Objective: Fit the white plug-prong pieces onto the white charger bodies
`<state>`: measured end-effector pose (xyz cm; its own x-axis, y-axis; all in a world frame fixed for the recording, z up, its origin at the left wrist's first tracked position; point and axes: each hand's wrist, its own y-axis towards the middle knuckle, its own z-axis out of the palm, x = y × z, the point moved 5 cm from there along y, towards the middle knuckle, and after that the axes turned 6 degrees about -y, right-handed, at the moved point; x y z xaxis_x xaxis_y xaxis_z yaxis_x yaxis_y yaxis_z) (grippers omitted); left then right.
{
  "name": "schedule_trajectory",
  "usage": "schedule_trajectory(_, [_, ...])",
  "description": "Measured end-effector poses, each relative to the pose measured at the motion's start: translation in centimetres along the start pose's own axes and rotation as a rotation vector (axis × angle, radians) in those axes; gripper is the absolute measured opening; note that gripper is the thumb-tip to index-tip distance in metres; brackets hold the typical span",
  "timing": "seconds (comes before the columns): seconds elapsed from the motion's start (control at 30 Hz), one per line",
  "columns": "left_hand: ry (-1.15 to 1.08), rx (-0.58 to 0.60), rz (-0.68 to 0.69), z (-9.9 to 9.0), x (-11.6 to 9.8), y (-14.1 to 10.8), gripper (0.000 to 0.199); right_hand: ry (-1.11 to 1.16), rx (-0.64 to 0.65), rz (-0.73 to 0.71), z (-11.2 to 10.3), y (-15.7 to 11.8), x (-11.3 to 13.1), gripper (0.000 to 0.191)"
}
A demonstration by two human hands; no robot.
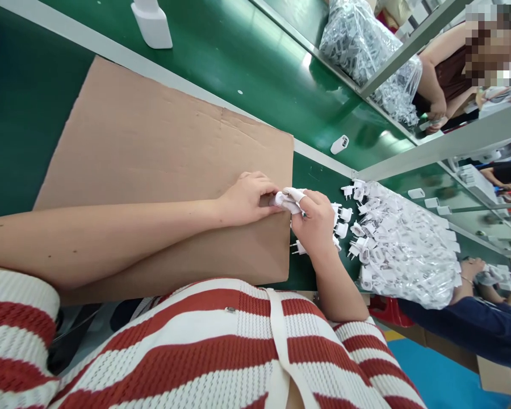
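Both my hands meet over the right edge of a brown cardboard sheet (pixel 174 142). My left hand (pixel 251 197) has its thumb and fingers closed on the left end of a small white plastic piece (pixel 280 199). On the other side, my right hand (pixel 315 218) wears white coverings on some fingertips and is closed round the same piece, hiding much of it. Just right of my right hand, several white plug adapters (pixel 341 229) with metal pins lie on the green table.
A large clear bag of white adapters (pixel 413 244) lies to the right. One white charger (pixel 339 144) sits on the green belt (pixel 221 62), another (pixel 152 25) at the top left. Beyond are a metal frame, a second bag (pixel 357 45) and people working.
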<state>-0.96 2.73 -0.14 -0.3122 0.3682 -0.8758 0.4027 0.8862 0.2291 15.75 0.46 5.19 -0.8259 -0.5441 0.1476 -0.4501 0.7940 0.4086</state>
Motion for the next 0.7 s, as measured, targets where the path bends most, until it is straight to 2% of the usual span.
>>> schedule_trajectory(0.27, [0.033,0.011,0.012,-0.1,-0.2,0.1,0.035,-0.047,0.035,-0.008,-0.3,-0.2,0.1,0.035])
schedule_trajectory(0.43, [0.048,-0.022,0.015,0.2,-0.1,0.1,0.033,-0.059,0.002,-0.002,-0.2,0.0,0.0,0.036])
schedule_trajectory(0.7, [0.035,-0.047,0.042,-0.1,0.1,0.5,0.035,0.167,0.047,0.137,0.9,0.0,-0.9,0.035])
